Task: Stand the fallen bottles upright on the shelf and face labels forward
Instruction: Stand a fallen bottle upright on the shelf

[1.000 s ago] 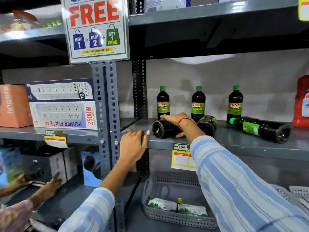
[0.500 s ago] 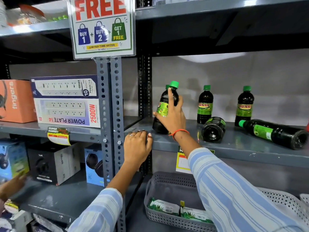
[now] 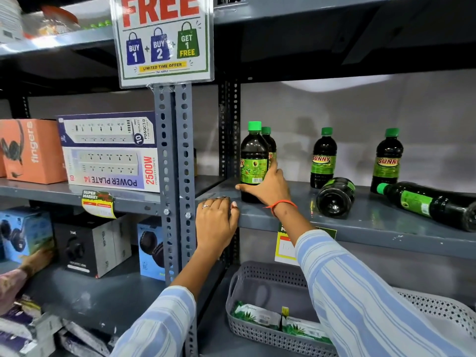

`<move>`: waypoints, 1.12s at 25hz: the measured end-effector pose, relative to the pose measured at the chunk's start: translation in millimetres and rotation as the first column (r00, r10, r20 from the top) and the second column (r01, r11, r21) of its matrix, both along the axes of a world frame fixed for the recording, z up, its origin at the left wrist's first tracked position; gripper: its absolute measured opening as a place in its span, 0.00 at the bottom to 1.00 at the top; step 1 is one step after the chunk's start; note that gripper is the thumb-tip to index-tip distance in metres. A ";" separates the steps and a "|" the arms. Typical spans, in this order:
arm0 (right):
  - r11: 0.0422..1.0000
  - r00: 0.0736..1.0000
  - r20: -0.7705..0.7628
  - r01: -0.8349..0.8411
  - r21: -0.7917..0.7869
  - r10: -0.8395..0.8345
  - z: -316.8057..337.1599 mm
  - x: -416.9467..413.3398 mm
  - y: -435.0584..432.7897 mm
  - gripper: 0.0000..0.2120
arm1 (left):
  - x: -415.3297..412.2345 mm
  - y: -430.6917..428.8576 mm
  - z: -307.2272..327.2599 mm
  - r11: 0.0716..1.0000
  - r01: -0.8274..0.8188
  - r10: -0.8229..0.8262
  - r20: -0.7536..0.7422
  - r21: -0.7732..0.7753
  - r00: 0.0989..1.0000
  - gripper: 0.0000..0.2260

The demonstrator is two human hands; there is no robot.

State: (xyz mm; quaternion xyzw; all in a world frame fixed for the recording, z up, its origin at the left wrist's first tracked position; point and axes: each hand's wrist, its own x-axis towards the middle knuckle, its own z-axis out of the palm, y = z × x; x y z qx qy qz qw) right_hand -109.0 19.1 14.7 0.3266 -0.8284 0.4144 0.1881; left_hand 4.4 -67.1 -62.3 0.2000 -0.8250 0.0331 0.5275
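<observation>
Bottles, dark with green caps: six on the shelf (image 3: pixel 365 225). Four upright, two fallen.
- Held bottle (image 3: pixel 253 161): upright at the shelf's left front, barcode side of the label facing out. Right hand (image 3: pixel 268 188) closed around its lower body, thumb in front, fingers behind.
- Rear bottle (image 3: pixel 270 145): upright directly behind it, mostly hidden.
- Two SUNNY bottles (image 3: pixel 323 158) (image 3: pixel 386 161): upright at the back, labels forward.
- Fallen bottle (image 3: pixel 334 197): on its side, base toward the camera.
- Long fallen bottle (image 3: pixel 432 204): on its side at right, cap pointing left.
Left hand (image 3: pixel 215 222): fingers curled over the shelf's front edge beside the post (image 3: pixel 172 176), holding no bottle.
</observation>
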 end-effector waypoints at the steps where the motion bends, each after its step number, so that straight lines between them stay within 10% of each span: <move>1: 1.000 0.999 0.042 -0.026 -0.001 0.026 -0.5 -1.6 -0.8 0.58 | -0.3 -0.1 -1.0 1.000 0.002 -0.002 -0.013 -0.001 1.000 0.19; 28: 0.915 0.884 0.238 -0.393 -0.090 0.403 1.2 19.0 14.0 0.18 | -1.3 1.0 -3.6 1.000 -0.009 0.010 -0.023 0.029 1.000 0.19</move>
